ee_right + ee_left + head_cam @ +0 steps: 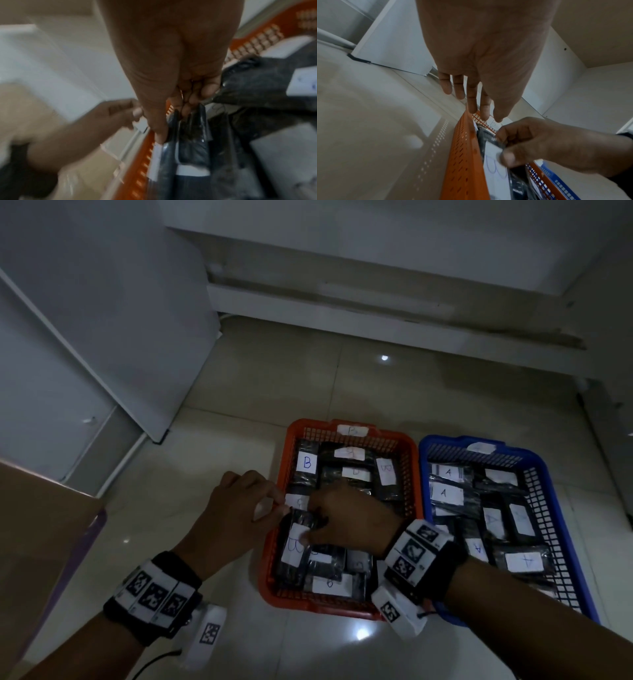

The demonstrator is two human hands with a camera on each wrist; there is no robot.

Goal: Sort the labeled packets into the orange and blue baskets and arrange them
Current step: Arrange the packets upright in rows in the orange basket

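- Orange perforated plastic basket [409, 474] sits on the pale tiled floor [239, 392], touching the blue slotted plastic basket [548, 474] on its right. Both carry a paper tag on the far rim, which likely marks what each one takes.
- Your right hand [346, 522] reaches across into the orange basket at its left wall. Thumb and curled fingers pinch a black glossy packet with a white paper label marked B [294, 546]. The thumb lies on the label and the fingers tuck behind the top edge.
- The packet stands tilted on edge against the basket's left wall. You seem to hold it that way to slot it into a row rather than drop it flat.
- Your left hand [239, 505] hovers at the outside of the same wall, just beside the right hand. The left wrist view shows its fingers [471, 97] straight and loose, gripping nothing. It looks ready to steady the wall or guide the packet in.
- Other B-labelled black packets [306, 463] lie flat and overlapping in the orange basket. A-labelled black packets [445, 493] fill the blue one.
- The packet's plastic wrap is shiny and crinkled, so it probably slides easily against its neighbours. The B is handwritten in blue ink.
- Sorting looks nearly done. No loose packets show on the floor.
- A brown cardboard box [41, 525] stands at your left.
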